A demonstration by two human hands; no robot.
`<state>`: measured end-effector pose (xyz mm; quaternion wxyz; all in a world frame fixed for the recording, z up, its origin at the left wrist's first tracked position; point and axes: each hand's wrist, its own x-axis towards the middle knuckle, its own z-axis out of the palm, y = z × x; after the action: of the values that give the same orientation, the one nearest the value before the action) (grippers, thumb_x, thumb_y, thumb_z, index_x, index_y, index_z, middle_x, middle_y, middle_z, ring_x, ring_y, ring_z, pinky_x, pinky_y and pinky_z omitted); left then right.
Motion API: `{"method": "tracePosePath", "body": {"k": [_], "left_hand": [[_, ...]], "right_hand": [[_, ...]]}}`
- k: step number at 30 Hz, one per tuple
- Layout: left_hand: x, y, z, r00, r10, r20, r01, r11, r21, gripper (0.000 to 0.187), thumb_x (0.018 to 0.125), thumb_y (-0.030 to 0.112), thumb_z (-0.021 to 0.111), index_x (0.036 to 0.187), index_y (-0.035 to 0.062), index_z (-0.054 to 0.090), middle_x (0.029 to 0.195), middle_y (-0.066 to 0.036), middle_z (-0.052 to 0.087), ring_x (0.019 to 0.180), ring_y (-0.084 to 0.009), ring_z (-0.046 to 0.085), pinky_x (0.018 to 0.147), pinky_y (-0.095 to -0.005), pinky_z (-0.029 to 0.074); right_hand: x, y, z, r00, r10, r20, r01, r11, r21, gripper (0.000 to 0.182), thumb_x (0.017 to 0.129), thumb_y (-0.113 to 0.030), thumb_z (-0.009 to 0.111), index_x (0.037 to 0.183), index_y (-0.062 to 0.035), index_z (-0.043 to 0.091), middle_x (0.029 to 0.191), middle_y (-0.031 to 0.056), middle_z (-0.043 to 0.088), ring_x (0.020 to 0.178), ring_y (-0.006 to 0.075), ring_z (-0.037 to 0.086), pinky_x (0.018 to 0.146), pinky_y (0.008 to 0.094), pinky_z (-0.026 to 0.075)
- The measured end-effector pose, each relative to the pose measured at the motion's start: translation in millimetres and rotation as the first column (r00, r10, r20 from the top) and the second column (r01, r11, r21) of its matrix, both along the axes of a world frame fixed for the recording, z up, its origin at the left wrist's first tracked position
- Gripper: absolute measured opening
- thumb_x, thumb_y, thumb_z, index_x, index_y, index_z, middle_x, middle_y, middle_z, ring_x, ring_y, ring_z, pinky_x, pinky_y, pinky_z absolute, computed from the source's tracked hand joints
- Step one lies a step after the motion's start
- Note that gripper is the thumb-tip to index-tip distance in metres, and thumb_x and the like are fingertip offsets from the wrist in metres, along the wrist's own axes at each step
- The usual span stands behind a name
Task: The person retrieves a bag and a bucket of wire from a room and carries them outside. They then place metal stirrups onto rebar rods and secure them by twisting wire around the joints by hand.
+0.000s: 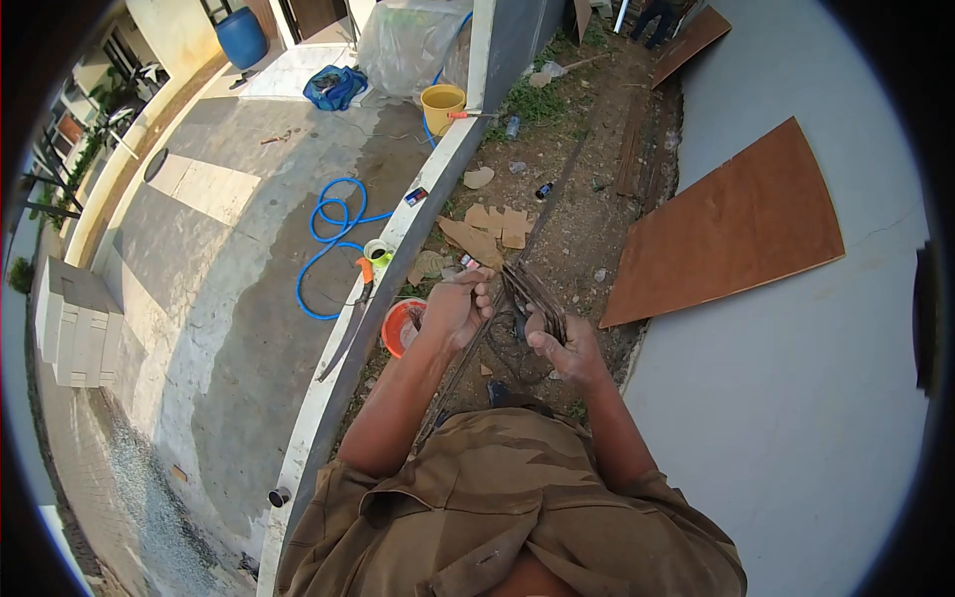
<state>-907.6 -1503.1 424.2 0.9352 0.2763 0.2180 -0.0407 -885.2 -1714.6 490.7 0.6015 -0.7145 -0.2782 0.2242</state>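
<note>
In front of my chest, a bundle of thin dark strands [534, 291], which look like wire or cord, is held by my right hand [567, 348], its fingers wrapped round it. My left hand [463, 306] is closed just to the left, its fingers curled at the bundle's side; what it pinches is too small to make out. More dark strands hang in loops between and below the hands. An orange bucket [400, 326] stands below my left forearm, beside the low wall.
A low wall [328, 383] runs along my left, bearing a saw [350, 333], a green cup [378, 253] and a yellow bucket [443, 107]. Beyond lies a blue hose [320, 214]. Brown boards [731, 234] lean on the right wall. A person [657, 20] stands far ahead.
</note>
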Motion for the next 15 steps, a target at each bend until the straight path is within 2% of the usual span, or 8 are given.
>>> {"method": "tracePosePath", "body": {"k": [2,3,5,8,11,13,15], "left_hand": [[-6.6,-12.1,10.8,0.998,0.060,-0.009,-0.055,0.965,0.256,0.017,0.097,0.014,0.058,0.106,-0.0002,0.060,0.075,0.001,0.058,0.061,-0.0077,0.051,0.054,-0.0237,0.043],[-9.4,-13.0,9.8,0.997,0.063,0.043,-0.076,0.896,0.437,0.021,0.096,0.015,0.059,0.111,-0.0004,0.060,0.078,-0.001,0.060,0.062,-0.0076,0.053,0.055,-0.0237,0.045],[-15.1,-15.1,7.1,0.989,0.036,0.142,-0.130,0.663,0.738,0.031,0.095,0.015,0.062,0.122,-0.0009,0.061,0.085,-0.003,0.066,0.065,-0.0076,0.058,0.058,-0.0235,0.047],[-14.9,-15.9,6.9,0.933,-0.067,0.353,-0.318,0.299,0.899,0.034,0.095,0.015,0.062,0.125,-0.0011,0.060,0.097,-0.005,0.068,0.074,-0.0083,0.062,0.061,-0.0212,0.048],[-12.9,-19.5,9.1,0.974,-0.071,0.217,-0.144,0.546,0.826,0.033,0.096,0.015,0.061,0.124,-0.0024,0.060,0.107,-0.009,0.069,0.082,-0.0116,0.065,0.069,-0.0246,0.052],[-12.3,-25.2,13.0,0.968,0.031,0.250,-0.190,0.739,0.646,0.032,0.097,0.015,0.060,0.124,-0.0019,0.061,0.107,-0.008,0.068,0.084,-0.0125,0.065,0.070,-0.0250,0.052],[-12.3,-28.0,11.4,0.960,0.067,0.271,-0.196,0.853,0.483,0.031,0.099,0.014,0.057,0.125,-0.0019,0.061,0.107,-0.008,0.068,0.086,-0.0130,0.065,0.072,-0.0256,0.052]], "right_hand": [[9.5,-5.2,-11.7,0.998,-0.008,-0.062,0.016,0.991,0.132,0.039,0.092,-0.036,0.062,0.067,-0.0090,0.049,0.063,-0.0011,0.047,0.064,0.0144,0.047,0.095,0.0404,0.038],[12.9,-6.9,-9.3,0.999,0.002,-0.046,0.006,0.987,0.158,0.040,0.092,-0.037,0.062,0.066,-0.0089,0.049,0.063,-0.0009,0.047,0.064,0.0148,0.047,0.094,0.0406,0.038],[15.8,-10.5,-1.5,1.000,0.016,-0.017,-0.012,0.978,0.210,0.042,0.093,-0.038,0.061,0.065,-0.0087,0.049,0.062,-0.0005,0.046,0.064,0.0155,0.047,0.094,0.0409,0.038],[13.7,-11.3,1.0,1.000,0.018,-0.020,-0.013,0.976,0.219,0.044,0.094,-0.039,0.058,0.064,-0.0083,0.048,0.062,0.0003,0.047,0.064,0.0166,0.048,0.095,0.0410,0.038],[11.6,-12.3,-4.5,0.997,0.076,0.011,-0.076,0.964,0.256,0.037,0.096,-0.034,0.060,0.071,-0.0081,0.051,0.066,-0.0008,0.050,0.065,0.0135,0.048,0.093,0.0389,0.039],[12.2,-10.9,-9.3,0.996,0.085,0.016,-0.086,0.950,0.302,0.039,0.096,-0.036,0.059,0.071,-0.0075,0.051,0.066,-0.0003,0.049,0.065,0.0147,0.049,0.093,0.0395,0.039],[11.1,-7.9,-8.9,0.997,0.071,-0.005,-0.065,0.930,0.362,0.042,0.096,-0.039,0.058,0.069,-0.0085,0.050,0.063,-0.0003,0.047,0.064,0.0157,0.048,0.092,0.0398,0.039]]}}
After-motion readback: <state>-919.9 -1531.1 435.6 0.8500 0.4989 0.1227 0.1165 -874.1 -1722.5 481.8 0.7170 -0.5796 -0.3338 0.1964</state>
